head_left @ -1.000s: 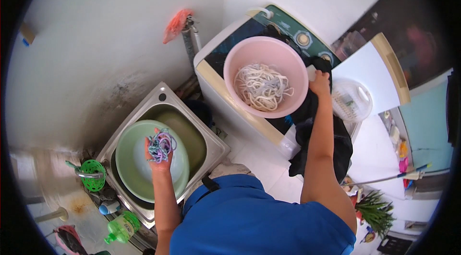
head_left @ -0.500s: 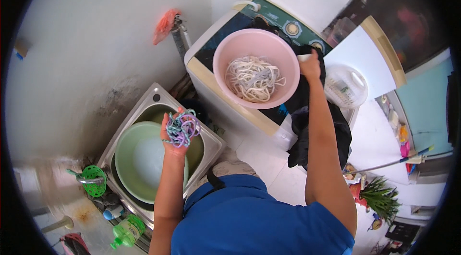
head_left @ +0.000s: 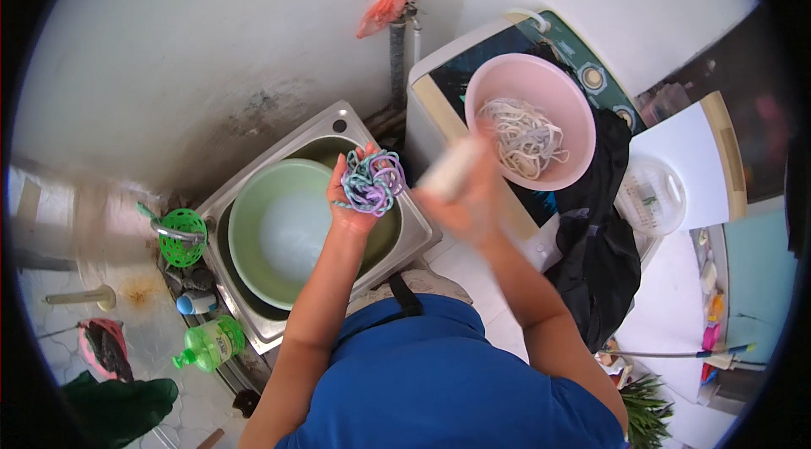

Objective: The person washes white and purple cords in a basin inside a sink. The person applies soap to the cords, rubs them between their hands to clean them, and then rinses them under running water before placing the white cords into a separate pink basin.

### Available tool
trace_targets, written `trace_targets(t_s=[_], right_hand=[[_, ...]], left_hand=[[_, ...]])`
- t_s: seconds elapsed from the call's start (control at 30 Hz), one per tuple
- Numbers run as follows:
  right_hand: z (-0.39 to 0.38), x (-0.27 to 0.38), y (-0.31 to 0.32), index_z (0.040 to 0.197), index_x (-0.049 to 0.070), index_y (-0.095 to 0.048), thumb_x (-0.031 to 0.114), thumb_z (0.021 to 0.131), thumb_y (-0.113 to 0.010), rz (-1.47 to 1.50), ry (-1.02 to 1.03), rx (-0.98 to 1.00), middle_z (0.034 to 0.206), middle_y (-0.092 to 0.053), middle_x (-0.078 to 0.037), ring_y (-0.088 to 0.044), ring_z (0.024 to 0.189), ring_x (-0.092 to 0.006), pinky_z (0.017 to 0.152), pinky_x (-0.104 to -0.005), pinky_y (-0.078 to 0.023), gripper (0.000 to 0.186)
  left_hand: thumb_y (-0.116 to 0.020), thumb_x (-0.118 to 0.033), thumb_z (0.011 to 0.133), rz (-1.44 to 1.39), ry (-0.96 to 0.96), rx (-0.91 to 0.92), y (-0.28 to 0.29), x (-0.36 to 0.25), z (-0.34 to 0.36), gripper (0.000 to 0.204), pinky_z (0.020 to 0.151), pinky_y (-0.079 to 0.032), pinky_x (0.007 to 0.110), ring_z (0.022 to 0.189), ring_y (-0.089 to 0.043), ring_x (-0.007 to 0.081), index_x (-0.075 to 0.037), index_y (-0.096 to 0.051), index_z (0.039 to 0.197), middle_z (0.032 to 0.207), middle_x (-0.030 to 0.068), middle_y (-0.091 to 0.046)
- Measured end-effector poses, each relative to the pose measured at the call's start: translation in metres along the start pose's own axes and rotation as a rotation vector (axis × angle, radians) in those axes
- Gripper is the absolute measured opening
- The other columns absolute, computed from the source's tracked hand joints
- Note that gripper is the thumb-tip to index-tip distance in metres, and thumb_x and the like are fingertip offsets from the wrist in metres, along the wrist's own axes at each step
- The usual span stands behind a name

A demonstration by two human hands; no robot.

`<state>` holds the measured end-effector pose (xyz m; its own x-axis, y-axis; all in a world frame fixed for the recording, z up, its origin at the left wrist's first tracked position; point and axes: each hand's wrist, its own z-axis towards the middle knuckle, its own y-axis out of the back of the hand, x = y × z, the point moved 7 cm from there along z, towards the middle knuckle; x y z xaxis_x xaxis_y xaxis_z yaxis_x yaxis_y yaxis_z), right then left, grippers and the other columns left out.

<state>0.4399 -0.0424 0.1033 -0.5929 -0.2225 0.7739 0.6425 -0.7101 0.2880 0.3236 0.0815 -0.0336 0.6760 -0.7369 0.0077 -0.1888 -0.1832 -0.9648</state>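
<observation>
A tangled bundle of purple and teal cords (head_left: 372,182) rests in my left hand (head_left: 349,211), palm up with the fingers curled around its edge, above the sink's right side. Blurred by motion, my right hand (head_left: 475,204) grips a pale block that looks like a bar of soap (head_left: 450,168), a little to the right of the cords and apart from them. Below and left of the cords, a green basin (head_left: 245,238) with cloudy water sits in the steel sink (head_left: 414,225). White cords (head_left: 525,136) lie in a pink basin (head_left: 579,103) on the washing machine (head_left: 439,111).
Black cloth (head_left: 591,272) hangs over the machine's right side, near its raised white lid (head_left: 693,153) and a white basket (head_left: 650,195). A faucet with a green strainer (head_left: 180,238) and a green bottle (head_left: 213,342) stand left of the sink. A pipe (head_left: 397,60) rises behind.
My right hand has come from beside the pink basin over toward the cords, carrying the pale bar. My left hand still holds the cords. The view has shifted left.
</observation>
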Motion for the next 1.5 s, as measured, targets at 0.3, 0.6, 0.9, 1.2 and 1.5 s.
trace_targets(t_s=[0.3,0.6,0.9,1.2,1.5], right_hand=[[-0.026,-0.009,-0.211,0.123,0.012,-0.048,0.04,0.07,-0.069,-0.139,-0.095,0.412,0.105,-0.047,-0.014,-0.044,0.101,-0.0337,0.079,-0.0472,-0.038,0.063],[-0.058,0.051,-0.301,0.118,0.015,-0.052,0.035,0.067,-0.072,-0.21,0.041,0.585,0.103,-0.048,-0.014,-0.045,0.1,-0.0332,0.08,-0.0465,-0.039,0.058],[-0.127,0.088,-0.342,0.12,0.011,-0.049,0.03,0.069,-0.07,-0.035,0.179,0.944,0.117,-0.044,-0.021,-0.045,0.108,-0.0389,0.09,-0.0433,-0.041,0.058],[-0.163,0.147,-0.314,0.117,0.01,-0.052,0.029,0.064,-0.072,0.205,0.562,0.809,0.117,-0.045,-0.019,-0.047,0.106,-0.0396,0.088,-0.0497,-0.041,0.059],[-0.153,0.147,-0.315,0.105,0.01,-0.054,0.035,0.072,-0.069,0.181,0.539,0.637,0.102,-0.053,-0.016,-0.052,0.094,-0.0333,0.075,-0.0448,-0.043,0.044]], left_hand=[[-0.035,-0.048,0.092,0.235,-0.208,-0.074,0.018,-0.066,-0.076,0.053,0.099,-0.037,0.043,0.118,-0.045,0.0275,-0.01,-0.042,0.129,0.129,0.0098,-0.047],[-0.03,-0.04,0.095,0.175,-0.453,-0.111,0.045,-0.14,-0.134,0.047,0.1,-0.036,0.043,0.116,-0.047,0.028,-0.009,-0.042,0.127,0.125,0.0107,-0.049],[-0.033,-0.038,0.094,0.077,-0.597,-0.064,0.092,-0.181,-0.19,0.046,0.1,-0.035,0.044,0.119,-0.043,0.0306,-0.008,-0.041,0.128,0.13,0.0122,-0.045],[-0.03,-0.04,0.095,-0.019,-0.732,0.059,0.082,-0.189,-0.229,0.05,0.101,-0.034,0.041,0.118,-0.045,0.0293,-0.006,-0.038,0.13,0.132,0.0119,-0.043],[-0.032,-0.044,0.094,0.051,-0.75,0.017,0.068,-0.182,-0.231,0.049,0.103,-0.032,0.042,0.118,-0.045,0.0251,-0.009,-0.043,0.128,0.126,0.0094,-0.049]])
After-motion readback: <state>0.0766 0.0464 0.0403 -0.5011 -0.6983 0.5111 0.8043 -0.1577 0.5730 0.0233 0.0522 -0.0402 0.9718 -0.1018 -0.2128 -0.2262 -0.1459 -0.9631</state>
